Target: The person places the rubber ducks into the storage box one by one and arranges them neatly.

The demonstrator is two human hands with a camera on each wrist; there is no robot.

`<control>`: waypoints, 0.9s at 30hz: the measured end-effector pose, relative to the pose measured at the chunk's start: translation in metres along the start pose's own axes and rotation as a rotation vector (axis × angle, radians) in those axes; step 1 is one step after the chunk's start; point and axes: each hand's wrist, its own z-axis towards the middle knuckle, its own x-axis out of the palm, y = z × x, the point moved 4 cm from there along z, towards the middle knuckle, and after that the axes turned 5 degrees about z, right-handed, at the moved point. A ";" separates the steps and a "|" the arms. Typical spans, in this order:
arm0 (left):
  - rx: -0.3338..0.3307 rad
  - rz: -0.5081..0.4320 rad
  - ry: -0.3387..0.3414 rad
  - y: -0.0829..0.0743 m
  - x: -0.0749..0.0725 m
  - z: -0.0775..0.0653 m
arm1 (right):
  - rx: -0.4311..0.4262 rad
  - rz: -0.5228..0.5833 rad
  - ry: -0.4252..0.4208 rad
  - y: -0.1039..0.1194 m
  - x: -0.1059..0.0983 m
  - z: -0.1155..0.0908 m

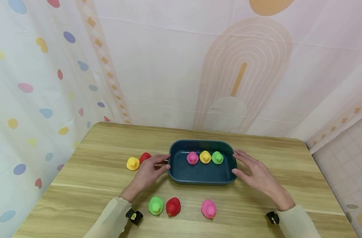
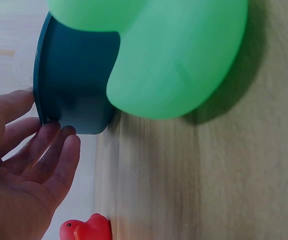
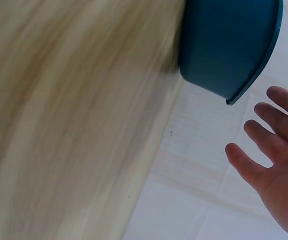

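A dark teal rectangular bin stands on the table with a pink toy duck, a yellow duck and a green duck inside. My left hand is at its left side, thumb and fingertips right at the rim, as the left wrist view shows too. On the other side my right hand is spread beside the bin's right end. In the right wrist view those loosely extended fingers are apart from the bin wall. Neither hand curls around anything.
Left of the bin sit a yellow duck and a red duck, partly behind my left hand. Nearer me lie a green duck, a red duck and a pink duck. A patterned curtain hangs behind the wooden table.
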 end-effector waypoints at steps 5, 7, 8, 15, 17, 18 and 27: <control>-0.011 0.003 0.002 0.000 0.000 0.000 | 0.048 -0.027 0.061 -0.005 0.001 -0.002; -0.016 0.005 0.005 0.001 0.000 0.000 | 0.069 -0.034 0.085 -0.007 0.002 -0.002; -0.017 0.006 0.007 0.001 0.000 0.000 | 0.077 -0.033 0.096 -0.008 0.003 -0.002; -0.026 0.007 0.005 0.000 -0.001 0.000 | 0.076 -0.049 0.146 -0.011 0.008 -0.002; -0.027 0.008 0.006 -0.001 -0.001 -0.001 | 0.075 -0.052 0.158 -0.011 0.009 -0.003; -0.028 0.009 0.005 -0.001 -0.001 -0.001 | 0.078 -0.053 0.166 -0.010 0.009 -0.004; -0.006 0.019 0.004 0.000 0.000 0.000 | 0.099 -0.034 0.197 -0.011 0.013 -0.007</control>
